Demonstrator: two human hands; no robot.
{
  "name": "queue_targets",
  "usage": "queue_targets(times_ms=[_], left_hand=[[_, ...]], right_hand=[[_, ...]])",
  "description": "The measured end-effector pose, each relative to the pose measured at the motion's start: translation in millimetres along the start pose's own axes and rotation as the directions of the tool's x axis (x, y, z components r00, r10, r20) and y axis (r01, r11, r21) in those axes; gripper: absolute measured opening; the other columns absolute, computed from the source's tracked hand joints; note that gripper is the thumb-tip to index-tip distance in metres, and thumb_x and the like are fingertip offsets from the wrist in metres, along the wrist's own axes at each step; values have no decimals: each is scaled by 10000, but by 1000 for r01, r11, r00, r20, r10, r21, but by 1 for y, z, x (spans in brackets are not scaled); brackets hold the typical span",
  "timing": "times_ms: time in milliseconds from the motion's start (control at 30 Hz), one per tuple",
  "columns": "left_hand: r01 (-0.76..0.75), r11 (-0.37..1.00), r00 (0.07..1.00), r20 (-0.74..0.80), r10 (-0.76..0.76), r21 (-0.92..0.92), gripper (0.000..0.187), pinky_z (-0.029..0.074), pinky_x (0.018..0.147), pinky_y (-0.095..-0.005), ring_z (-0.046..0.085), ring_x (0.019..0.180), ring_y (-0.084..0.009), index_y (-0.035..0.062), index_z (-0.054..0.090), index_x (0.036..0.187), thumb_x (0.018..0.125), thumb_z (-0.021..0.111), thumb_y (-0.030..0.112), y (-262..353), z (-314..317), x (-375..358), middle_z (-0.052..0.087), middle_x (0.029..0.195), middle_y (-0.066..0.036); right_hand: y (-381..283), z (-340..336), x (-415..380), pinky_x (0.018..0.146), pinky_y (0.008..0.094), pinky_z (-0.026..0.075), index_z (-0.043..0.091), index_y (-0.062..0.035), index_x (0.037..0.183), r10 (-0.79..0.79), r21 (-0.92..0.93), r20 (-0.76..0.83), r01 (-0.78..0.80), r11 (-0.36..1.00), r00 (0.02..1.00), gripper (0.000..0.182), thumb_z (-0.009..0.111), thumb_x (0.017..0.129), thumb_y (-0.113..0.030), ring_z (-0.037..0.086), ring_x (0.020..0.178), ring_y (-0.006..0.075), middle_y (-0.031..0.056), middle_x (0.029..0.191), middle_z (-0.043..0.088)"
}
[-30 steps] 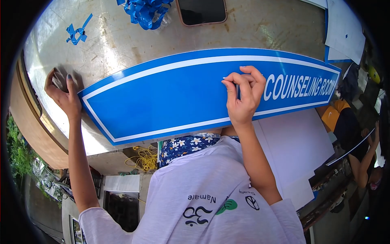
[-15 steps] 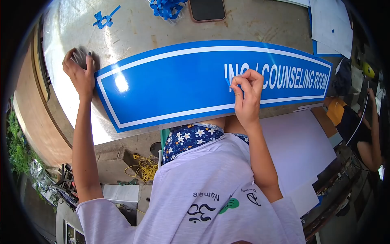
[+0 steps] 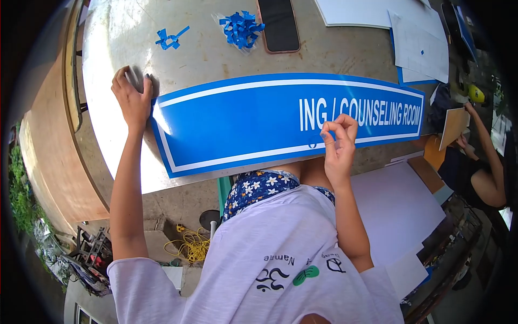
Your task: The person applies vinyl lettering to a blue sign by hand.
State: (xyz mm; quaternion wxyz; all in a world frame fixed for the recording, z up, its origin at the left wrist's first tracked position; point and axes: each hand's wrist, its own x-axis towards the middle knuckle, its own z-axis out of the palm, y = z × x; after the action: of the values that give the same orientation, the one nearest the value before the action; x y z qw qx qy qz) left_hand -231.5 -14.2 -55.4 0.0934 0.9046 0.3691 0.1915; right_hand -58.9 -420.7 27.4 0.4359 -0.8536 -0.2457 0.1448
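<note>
A long blue sign [image 3: 232,127] with a white border and the white letters "ING / COUNSELING ROOM" lies on a metal table [image 3: 178,67]. Its left part is plain blue. At its left end, my left hand [image 3: 134,102] rests on the table with thumb and fingers apart, holding nothing. My right hand [image 3: 341,148] is raised over the sign's lower edge, below the letters, with thumb and index finger pinched. From that pinch a small curled blue vinyl strip [image 3: 313,144] appears to hang.
Blue scraps [image 3: 171,39] and a larger pile of blue scraps [image 3: 242,29] lie beyond the sign, beside a phone [image 3: 279,27]. White sheets [image 3: 421,46] are at the far right. Another person's arm [image 3: 485,129] is at the right, near a brown board [image 3: 454,127].
My right hand has come down from the letters toward the sign's lower edge, and "ING" now shows whole. The view has shifted. A brown board has appeared by the other person's hands.
</note>
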Motion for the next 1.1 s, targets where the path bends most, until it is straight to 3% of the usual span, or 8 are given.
queue_targets(times_ms=[200, 300, 367, 533, 600, 800, 1033, 1100], left_hand=[[24, 1000, 1000, 0, -24, 9, 585, 362, 1037, -420, 405, 1209, -316, 15, 416, 1290, 826, 612, 311, 3, -1, -1, 454, 1280, -161], [52, 999, 999, 10, -52, 7, 580, 360, 1041, -417, 406, 1207, -311, 16, 418, 1287, 825, 613, 308, 4, -1, 0, 450, 1281, -156], [52, 999, 999, 1, -52, 7, 576, 360, 1042, -416, 407, 1207, -309, 18, 418, 1286, 825, 612, 305, 5, -2, 0, 447, 1281, -154], [57, 998, 998, 5, -57, 5, 568, 362, 1042, -411, 406, 1209, -300, 23, 419, 1286, 828, 603, 305, 8, -4, -1, 440, 1279, -148], [48, 999, 999, 0, -48, 15, 570, 363, 1039, -411, 408, 1205, -298, 24, 420, 1285, 827, 602, 311, 7, -4, -1, 440, 1279, -147], [50, 999, 999, -4, -50, 3, 572, 363, 1040, -411, 411, 1197, -298, 23, 421, 1282, 824, 597, 318, 9, -4, -1, 440, 1276, -148], [56, 998, 998, -6, -56, 14, 576, 363, 1043, -410, 409, 1205, -296, 30, 420, 1284, 823, 598, 326, 7, -1, -1, 441, 1278, -146], [56, 998, 998, -2, -56, 10, 576, 363, 1044, -411, 407, 1209, -296, 32, 420, 1286, 825, 598, 327, 7, 0, -1, 441, 1279, -146]], right_hand=[[-50, 14, 78, 906, 335, 444, 649, -36, 878, -40, 194, 132, 14, 981, 990, 71, 666, 862, -103, 528, 1064, 221, 88, 1169, 443], [-62, 47, 129, 906, 344, 462, 660, -46, 891, -189, 210, 124, 160, 964, 974, 83, 687, 846, -110, 545, 1049, 231, 94, 1193, 447], [-69, 69, 157, 908, 351, 470, 663, -55, 902, -345, 70, 113, 339, 938, 932, 114, 716, 818, -111, 547, 1045, 245, 97, 1193, 444], [-54, 116, 191, 920, 348, 444, 657, -77, 973, -385, 19, 147, 386, 922, 911, 263, 777, 753, -155, 512, 1082, 239, 89, 1189, 447], [-47, 125, 194, 910, 409, 428, 627, -101, 1032, -429, -161, 163, 453, 877, 889, 414, 822, 677, -185, 498, 1081, 275, 102, 1194, 426], [-43, 122, 187, 963, 425, 416, 566, -98, 1144, -426, -356, 143, 448, 820, 894, 624, 853, 614, -260, 433, 1175, 309, 127, 1230, 409], [-45, 114, 178, 995, 460, 351, 462, -166, 1294, -373, -266, 103, 387, 883, 922, 795, 856, 614, -280, 436, 1165, 294, 114, 1265, 360], [-47, 110, 178, 991, 416, 419, 379, -200, 1379, -322, -187, 137, 344, 920, 937, 886, 860, 647, -329, 473, 1151, 275, 116, 1314, 322]])
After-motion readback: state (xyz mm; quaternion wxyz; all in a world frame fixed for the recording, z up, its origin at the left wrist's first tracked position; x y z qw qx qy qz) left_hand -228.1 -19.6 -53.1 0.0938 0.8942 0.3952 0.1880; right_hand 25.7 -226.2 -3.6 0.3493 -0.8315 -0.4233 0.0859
